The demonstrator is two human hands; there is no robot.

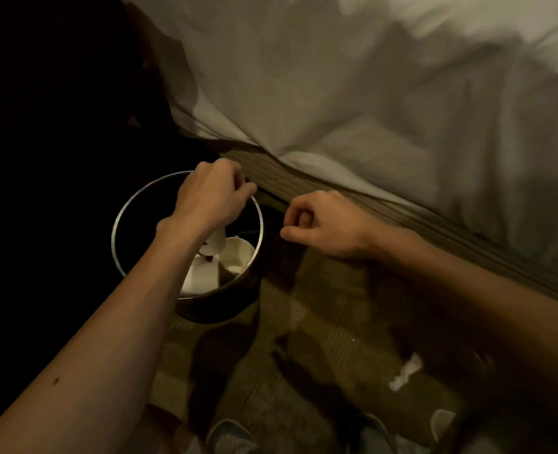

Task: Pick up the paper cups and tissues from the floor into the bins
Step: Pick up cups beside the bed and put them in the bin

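The round bin [120,221] stands on the carpet [320,306], close beside the edge of the bed sheet [369,93]. Inside the bin lies already one paper cup [238,253], with other white pieces next to it. The left hand [212,194] is above the far side of the bin with its fingers curled down near the rim. I cannot tell if it grips the rim, holds some small thing, or holds nothing. The right hand [323,224] is just to the right of the bin, clenched, and nothing shows in it.

I judge this to be the dropping step, at its end or near it. The task is not finished: a crumpled tissue [405,371] lies on the carpet well to the right of the bin, nearer to the person, and a second pale scrap [441,421] is beyond it. The next move probably calls for a reach down to the tissue and a light pinch, because it is soft and thin.
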